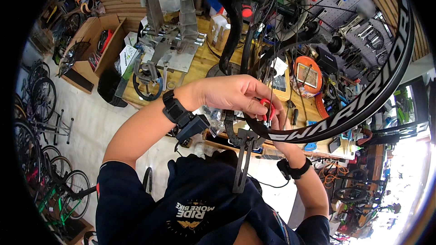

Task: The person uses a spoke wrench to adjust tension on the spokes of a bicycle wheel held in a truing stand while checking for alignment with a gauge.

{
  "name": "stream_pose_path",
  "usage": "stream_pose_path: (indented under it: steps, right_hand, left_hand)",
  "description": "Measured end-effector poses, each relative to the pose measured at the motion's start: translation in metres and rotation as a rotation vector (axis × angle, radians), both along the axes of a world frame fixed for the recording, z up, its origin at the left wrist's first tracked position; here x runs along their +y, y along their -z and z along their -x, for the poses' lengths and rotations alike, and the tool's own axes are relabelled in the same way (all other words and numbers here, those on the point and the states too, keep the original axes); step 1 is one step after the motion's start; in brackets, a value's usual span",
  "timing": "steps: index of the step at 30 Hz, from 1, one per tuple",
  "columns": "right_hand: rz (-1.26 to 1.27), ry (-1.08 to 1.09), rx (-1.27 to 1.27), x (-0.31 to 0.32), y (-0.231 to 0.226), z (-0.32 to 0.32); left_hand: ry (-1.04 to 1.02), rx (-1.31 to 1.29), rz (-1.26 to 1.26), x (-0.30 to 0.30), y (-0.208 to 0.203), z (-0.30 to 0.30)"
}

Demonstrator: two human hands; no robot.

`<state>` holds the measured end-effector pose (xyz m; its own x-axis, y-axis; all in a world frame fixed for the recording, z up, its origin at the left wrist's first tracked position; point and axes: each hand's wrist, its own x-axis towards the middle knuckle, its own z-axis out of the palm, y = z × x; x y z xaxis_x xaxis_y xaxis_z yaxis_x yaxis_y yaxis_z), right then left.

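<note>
A bicycle wheel with a black rim (349, 120) and thin spokes stands upright in a dark metal truing stand (232, 34). My left hand (231, 93) reaches in from the left, thumb and fingers pinching a small red spoke wrench (267, 109) at the spokes, just above the rim's lower part. Coming up behind the rim, my right hand (280, 117) has bent fingers close beside the wrench. The rim covers part of that hand, and what it grips is hidden. A slotted metal stand bracket (245, 156) sits below the rim near my chest.
The wooden workbench (193, 75) carries metal fixtures, a round orange container (308, 75) and loose tools. Wrenches hang on the pegboard (349, 16) behind. A cardboard box (86, 66) stands left. Bicycles (68, 195) line the left side. A cable (272, 185) hangs by my right wrist.
</note>
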<state>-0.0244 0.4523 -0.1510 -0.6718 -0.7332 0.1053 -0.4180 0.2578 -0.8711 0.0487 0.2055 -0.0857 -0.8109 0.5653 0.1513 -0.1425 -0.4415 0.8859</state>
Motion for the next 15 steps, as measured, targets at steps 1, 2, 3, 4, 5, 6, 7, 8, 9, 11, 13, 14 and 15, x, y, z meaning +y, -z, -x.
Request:
stream_pose_path:
  steps: [1, 2, 3, 4, 5, 6, 7, 8, 9, 11, 13, 14, 15]
  right_hand:
    - [0.012, -0.047, -0.014, -0.001, -0.001, 0.002]
    - [0.02, -0.089, -0.027, -0.001, -0.001, 0.005]
    - [0.028, -0.132, -0.039, 0.0, -0.001, 0.008]
    - [0.002, -0.115, 0.019, 0.002, -0.001, 0.008]
    - [-0.024, -0.102, 0.075, 0.003, 0.0, 0.007]
    - [-0.049, -0.089, 0.131, 0.005, 0.002, 0.006]
    - [-0.075, -0.076, 0.187, 0.007, 0.004, 0.006]
    - [-0.163, -0.035, 0.209, 0.004, 0.007, 0.009]
    - [-0.104, -0.031, 0.207, 0.005, 0.007, 0.007]
    - [0.016, -0.027, 0.206, 0.0, 0.001, 0.0]
    - [-0.025, -0.039, 0.14, 0.003, -0.005, -0.005]
    - [-0.038, -0.034, 0.145, 0.003, -0.003, -0.003]
    - [-0.051, -0.029, 0.151, 0.003, 0.0, -0.002]
  left_hand:
    - [0.009, 0.003, -0.047, 0.001, -0.001, -0.002]
    - [0.023, 0.008, -0.097, 0.003, 0.0, -0.002]
    - [0.037, 0.012, -0.148, 0.006, 0.0, -0.003]
    - [0.029, 0.028, -0.186, 0.011, -0.003, -0.003]
    - [0.027, 0.052, -0.221, 0.016, -0.003, -0.003]
    - [0.024, 0.075, -0.257, 0.021, -0.004, -0.002]
    - [0.022, 0.099, -0.292, 0.024, -0.004, -0.001]
    - [0.028, 0.103, -0.303, 0.025, -0.008, -0.002]
    - [0.026, 0.101, -0.286, 0.025, -0.01, -0.002]
    - [0.019, 0.099, -0.251, 0.024, -0.013, -0.001]
    - [-0.122, 0.033, -0.127, 0.026, -0.014, -0.005]
    - [-0.191, -0.002, -0.066, 0.028, -0.015, -0.008]
    - [-0.275, 0.002, 0.066, 0.03, -0.016, -0.009]
